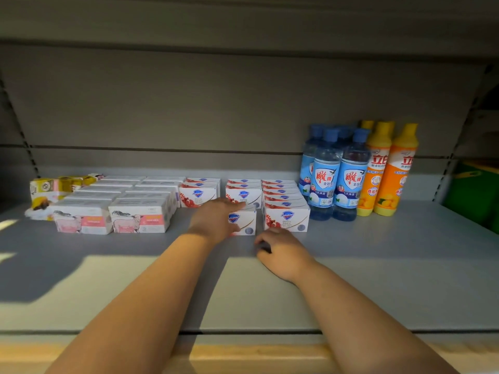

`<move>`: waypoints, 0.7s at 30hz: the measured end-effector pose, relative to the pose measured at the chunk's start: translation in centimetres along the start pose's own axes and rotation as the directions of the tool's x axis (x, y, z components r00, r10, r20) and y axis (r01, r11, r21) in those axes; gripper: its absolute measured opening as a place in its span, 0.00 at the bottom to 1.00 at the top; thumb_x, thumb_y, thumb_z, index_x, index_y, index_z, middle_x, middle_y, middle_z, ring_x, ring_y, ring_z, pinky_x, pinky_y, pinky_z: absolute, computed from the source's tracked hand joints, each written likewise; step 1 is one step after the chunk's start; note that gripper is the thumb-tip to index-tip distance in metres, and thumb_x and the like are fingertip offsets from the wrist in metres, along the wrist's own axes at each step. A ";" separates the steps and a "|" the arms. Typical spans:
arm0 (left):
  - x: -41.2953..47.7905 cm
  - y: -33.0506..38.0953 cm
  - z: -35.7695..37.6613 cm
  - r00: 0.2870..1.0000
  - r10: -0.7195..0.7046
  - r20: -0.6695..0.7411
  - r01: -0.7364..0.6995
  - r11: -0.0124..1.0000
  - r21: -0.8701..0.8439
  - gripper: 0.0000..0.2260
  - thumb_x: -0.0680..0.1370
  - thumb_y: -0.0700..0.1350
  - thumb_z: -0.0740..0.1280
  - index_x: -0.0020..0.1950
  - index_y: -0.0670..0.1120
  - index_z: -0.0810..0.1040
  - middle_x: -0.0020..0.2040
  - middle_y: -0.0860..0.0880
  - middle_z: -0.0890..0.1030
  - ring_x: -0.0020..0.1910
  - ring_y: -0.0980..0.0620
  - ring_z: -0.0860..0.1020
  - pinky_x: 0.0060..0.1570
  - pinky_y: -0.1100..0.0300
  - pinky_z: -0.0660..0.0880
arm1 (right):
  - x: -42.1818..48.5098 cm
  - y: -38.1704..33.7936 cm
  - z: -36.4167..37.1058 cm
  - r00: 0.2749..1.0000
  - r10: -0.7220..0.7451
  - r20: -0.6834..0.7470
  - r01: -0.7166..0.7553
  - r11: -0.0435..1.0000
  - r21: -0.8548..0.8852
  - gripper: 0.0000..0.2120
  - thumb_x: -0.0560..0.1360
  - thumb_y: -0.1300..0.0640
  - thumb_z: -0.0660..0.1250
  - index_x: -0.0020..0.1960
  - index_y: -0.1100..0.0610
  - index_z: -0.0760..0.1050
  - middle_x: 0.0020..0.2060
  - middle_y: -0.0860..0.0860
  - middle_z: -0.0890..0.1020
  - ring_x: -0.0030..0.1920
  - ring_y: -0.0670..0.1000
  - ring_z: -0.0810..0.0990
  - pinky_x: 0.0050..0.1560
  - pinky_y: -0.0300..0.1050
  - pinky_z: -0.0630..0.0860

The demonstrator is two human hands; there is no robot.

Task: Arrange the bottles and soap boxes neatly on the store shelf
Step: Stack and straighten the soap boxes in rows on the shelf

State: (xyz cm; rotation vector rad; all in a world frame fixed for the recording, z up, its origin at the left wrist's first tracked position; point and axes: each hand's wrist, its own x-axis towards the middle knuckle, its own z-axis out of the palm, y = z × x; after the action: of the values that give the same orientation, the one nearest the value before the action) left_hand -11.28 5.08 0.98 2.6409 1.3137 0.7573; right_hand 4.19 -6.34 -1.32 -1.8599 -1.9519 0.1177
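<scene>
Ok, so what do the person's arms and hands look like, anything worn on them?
The left hand and right hand are ungloved, and both arms are bare down to the frame's edge, with no sleeves in view. No watch, bracelet or ring shows on the wrists or the visible fingers.
</scene>
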 end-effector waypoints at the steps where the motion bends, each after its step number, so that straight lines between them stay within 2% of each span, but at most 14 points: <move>1: 0.4 0.0 0.3 1.000 -0.005 0.006 0.005 1.000 0.021 0.29 0.73 0.49 0.71 0.73 0.56 0.66 0.73 0.51 0.67 0.70 0.52 0.65 0.65 0.62 0.61 | 0.0 0.0 0.0 1.000 -0.004 0.000 0.004 1.000 -0.002 0.12 0.75 0.55 0.62 0.58 0.52 0.76 0.58 0.51 0.75 0.58 0.51 0.72 0.59 0.44 0.71; 6: 3.5 -0.1 1.6 0.997 -0.008 0.076 0.005 0.999 0.040 0.31 0.75 0.47 0.70 0.75 0.56 0.61 0.77 0.48 0.58 0.76 0.50 0.55 0.72 0.59 0.52 | 0.3 0.1 0.1 1.000 -0.008 -0.019 0.008 1.000 0.022 0.14 0.75 0.55 0.63 0.59 0.53 0.76 0.59 0.50 0.75 0.59 0.50 0.71 0.60 0.41 0.69; 9: 5.3 -0.2 2.3 0.994 0.012 0.110 -0.023 0.995 0.095 0.31 0.76 0.48 0.68 0.76 0.55 0.59 0.78 0.49 0.55 0.77 0.51 0.51 0.73 0.57 0.51 | 0.5 0.4 0.3 1.000 -0.016 -0.026 0.016 0.999 0.028 0.14 0.75 0.55 0.63 0.60 0.53 0.76 0.59 0.50 0.75 0.59 0.50 0.71 0.60 0.40 0.68; 12: 6.6 -0.5 2.7 0.992 0.028 0.122 -0.041 0.993 0.112 0.31 0.77 0.48 0.67 0.76 0.55 0.57 0.78 0.50 0.55 0.77 0.51 0.47 0.73 0.54 0.50 | 1.0 0.5 0.5 1.000 -0.024 -0.010 0.024 0.999 0.029 0.15 0.75 0.55 0.62 0.60 0.52 0.75 0.60 0.50 0.74 0.60 0.50 0.71 0.61 0.43 0.69; 15: 7.6 -0.7 3.0 0.991 0.046 0.128 -0.063 0.989 0.132 0.31 0.77 0.49 0.67 0.76 0.55 0.57 0.78 0.50 0.56 0.77 0.51 0.48 0.73 0.55 0.49 | 1.4 0.7 0.7 1.000 -0.022 0.007 0.022 0.999 0.023 0.16 0.75 0.54 0.61 0.62 0.51 0.74 0.62 0.49 0.74 0.62 0.50 0.70 0.62 0.42 0.68; 21: 7.9 -1.3 3.6 0.991 0.095 0.091 -0.101 0.993 0.068 0.30 0.76 0.48 0.68 0.76 0.53 0.60 0.77 0.49 0.58 0.76 0.51 0.52 0.72 0.60 0.48 | 1.5 0.8 1.0 0.999 -0.005 -0.034 0.006 0.999 0.032 0.17 0.74 0.54 0.62 0.62 0.50 0.75 0.62 0.47 0.74 0.63 0.49 0.69 0.63 0.40 0.66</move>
State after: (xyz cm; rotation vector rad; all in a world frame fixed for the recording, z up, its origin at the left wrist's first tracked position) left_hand -6.55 12.47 0.48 2.7784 1.2198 0.6089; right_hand 4.57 -4.54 -2.07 -1.8238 -1.9208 0.1145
